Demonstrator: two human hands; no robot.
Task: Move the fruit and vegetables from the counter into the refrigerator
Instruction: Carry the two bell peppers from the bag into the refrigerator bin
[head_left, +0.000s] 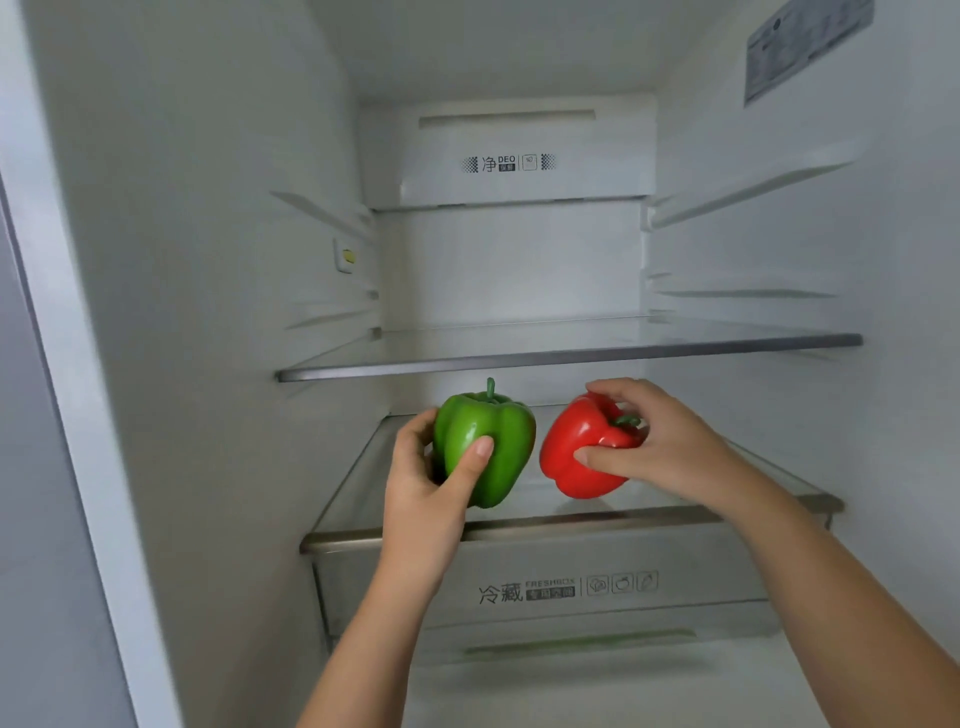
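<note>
Inside, the refrigerator (208, 260) shows white walls, an upper glass shelf (566, 357) and a lower glass shelf (597, 519). A translucent drawer (415, 582) marked FRESHBOX sits just beneath the lower one. Low behind the drawer's front a faint green streak shows, too blurred to tell what it is. Both peppers are in the compartment between the two shelves, over the front half of the lower shelf. Whether either one rests on the glass cannot be told. The left hand (426, 483) grips the green pepper (498, 441) from its left side. The thumb lies across the pepper's front and the fingers curl round behind, out of sight. The right hand (670, 447) holds the red pepper (576, 447) from the right. The thumb presses its lower front and the fingers arch over the top beside the stem. The green pepper stands upright: its long axis is vertical, the stem points straight up toward the upper shelf and the tapered end points down. The red pepper is tilted: its stem end leans up and to the right into the palm, and its blunt end points down and to the left. The two peppers sit side by side, green on the left and red on the right, near each other but apart, with a narrow gap between them. Both forearms reach in from the lower edge of the view, crossing in front of the drawer.
</note>
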